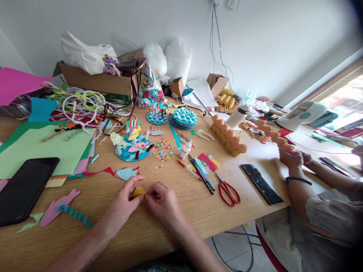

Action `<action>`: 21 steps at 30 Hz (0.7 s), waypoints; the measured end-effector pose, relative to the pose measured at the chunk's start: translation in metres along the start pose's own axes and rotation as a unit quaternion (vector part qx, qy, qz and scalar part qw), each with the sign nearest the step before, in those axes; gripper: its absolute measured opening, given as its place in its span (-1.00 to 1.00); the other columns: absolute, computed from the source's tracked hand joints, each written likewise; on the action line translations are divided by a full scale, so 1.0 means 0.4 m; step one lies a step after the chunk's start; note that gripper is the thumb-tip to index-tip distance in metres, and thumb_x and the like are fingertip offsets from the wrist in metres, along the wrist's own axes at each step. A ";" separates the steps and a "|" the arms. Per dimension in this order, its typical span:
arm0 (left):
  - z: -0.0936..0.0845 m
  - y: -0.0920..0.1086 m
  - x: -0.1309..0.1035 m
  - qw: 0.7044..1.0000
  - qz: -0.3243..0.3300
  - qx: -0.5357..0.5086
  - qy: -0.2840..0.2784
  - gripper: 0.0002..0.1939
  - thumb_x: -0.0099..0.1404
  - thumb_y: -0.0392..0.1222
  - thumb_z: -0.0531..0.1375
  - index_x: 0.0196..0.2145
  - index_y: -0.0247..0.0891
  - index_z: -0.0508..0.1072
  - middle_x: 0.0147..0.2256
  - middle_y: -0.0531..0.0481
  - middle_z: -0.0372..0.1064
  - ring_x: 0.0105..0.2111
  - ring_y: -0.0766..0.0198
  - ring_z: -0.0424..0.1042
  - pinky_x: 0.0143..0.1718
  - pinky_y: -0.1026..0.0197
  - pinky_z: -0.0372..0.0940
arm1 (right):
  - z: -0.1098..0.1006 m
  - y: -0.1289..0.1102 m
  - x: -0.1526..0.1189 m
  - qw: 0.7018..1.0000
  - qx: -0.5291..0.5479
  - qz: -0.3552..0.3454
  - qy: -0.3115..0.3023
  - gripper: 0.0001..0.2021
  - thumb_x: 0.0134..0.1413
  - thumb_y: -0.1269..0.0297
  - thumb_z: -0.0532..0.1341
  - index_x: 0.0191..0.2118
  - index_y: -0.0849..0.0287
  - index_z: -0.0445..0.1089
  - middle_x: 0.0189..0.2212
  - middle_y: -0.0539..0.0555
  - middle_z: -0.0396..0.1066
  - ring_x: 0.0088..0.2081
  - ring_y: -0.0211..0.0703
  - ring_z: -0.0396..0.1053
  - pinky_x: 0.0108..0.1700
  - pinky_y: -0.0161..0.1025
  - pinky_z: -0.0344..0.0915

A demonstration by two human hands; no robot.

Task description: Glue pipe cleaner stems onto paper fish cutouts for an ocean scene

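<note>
- Your left hand (124,197) comes up from the lower left of the desk (198,217), index finger arched forward, thumb lying nearer you.
- Your right hand (164,200) angles in from the lower right, back up, fingers curled, its tips meeting beside the left thumb.
- Your two hands pinch a small piece of yellow paper (138,192) between them; it sits in the narrow gap, framed by the left thumb and index finger.
- Your forearms slant inward, wrists low over the desk.
- Just beyond your left hand lies a dotted paper fish (126,173); to its left, a pink paper fish (53,211).
- Right of your right hand rest red-handled scissors (233,204).
</note>
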State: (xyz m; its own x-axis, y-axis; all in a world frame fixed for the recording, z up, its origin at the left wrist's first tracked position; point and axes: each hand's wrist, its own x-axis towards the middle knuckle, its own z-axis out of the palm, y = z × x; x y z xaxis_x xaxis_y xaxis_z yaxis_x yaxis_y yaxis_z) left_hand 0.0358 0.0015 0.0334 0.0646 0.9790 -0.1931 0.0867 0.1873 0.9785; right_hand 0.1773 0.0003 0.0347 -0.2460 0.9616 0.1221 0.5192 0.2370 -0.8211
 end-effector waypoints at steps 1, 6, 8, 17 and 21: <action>0.000 -0.002 0.000 1.000 0.000 -0.001 -0.002 -0.53 -0.08 -0.17 0.17 -0.14 -0.24 0.28 -0.60 0.21 0.21 -0.54 0.31 0.24 -0.48 0.29 0.14 | 0.000 -0.001 -0.001 1.000 0.000 0.003 0.000 -0.89 -0.14 0.53 0.16 -0.53 0.19 0.32 -0.56 -0.05 0.28 -0.50 -0.33 0.22 -0.47 -0.42 0.09; 0.001 -0.017 0.000 1.000 0.004 -0.005 -0.013 -0.59 -0.08 -0.16 0.18 -0.21 -0.19 0.26 -0.60 0.21 0.23 -0.54 0.29 0.29 -0.47 0.27 0.17 | -0.012 -0.013 -0.006 1.000 0.010 0.017 -0.003 -0.87 -0.21 0.56 0.16 -0.56 0.20 0.32 -0.58 -0.08 0.26 -0.53 -0.36 0.20 -0.49 -0.44 0.07; 0.004 -0.018 0.001 1.000 0.005 -0.008 -0.014 -0.62 -0.10 -0.16 0.18 -0.25 -0.18 0.25 -0.61 0.21 0.24 -0.54 0.28 0.29 -0.48 0.27 0.18 | -0.021 -0.017 -0.007 1.000 0.012 0.022 -0.008 -0.86 -0.23 0.58 0.17 -0.57 0.20 0.31 -0.59 -0.09 0.25 -0.53 -0.36 0.19 -0.49 -0.45 0.07; 0.017 0.032 0.006 0.999 0.027 -0.003 0.030 -0.58 -0.05 -0.13 0.19 -0.19 -0.20 0.23 -0.61 0.22 0.26 -0.55 0.29 0.32 -0.49 0.28 0.16 | -0.046 -0.008 -0.013 0.998 0.053 0.001 0.025 -0.96 0.02 0.35 0.18 -0.36 0.19 0.33 -0.54 -0.06 0.32 -0.51 -0.34 0.25 -0.47 -0.44 0.15; 0.017 0.045 0.003 1.000 0.016 -0.005 0.025 -0.57 -0.03 -0.11 0.20 -0.18 -0.20 0.23 -0.61 0.20 0.28 -0.57 0.29 0.30 -0.50 0.28 0.15 | -0.048 -0.005 -0.019 0.991 -0.063 -0.102 0.052 -0.88 0.13 0.37 0.10 -0.37 0.17 0.37 -0.47 0.00 0.39 -0.42 -0.30 0.32 -0.34 -0.39 0.17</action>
State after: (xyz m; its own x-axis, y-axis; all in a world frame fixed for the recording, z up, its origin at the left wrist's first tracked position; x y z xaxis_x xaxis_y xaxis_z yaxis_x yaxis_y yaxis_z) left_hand 0.0440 0.0056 0.0504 0.0171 0.9874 -0.1572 0.0750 0.1555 0.9850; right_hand 0.1940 -0.0046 0.0460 -0.2743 0.8995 0.3400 0.5676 0.4369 -0.6978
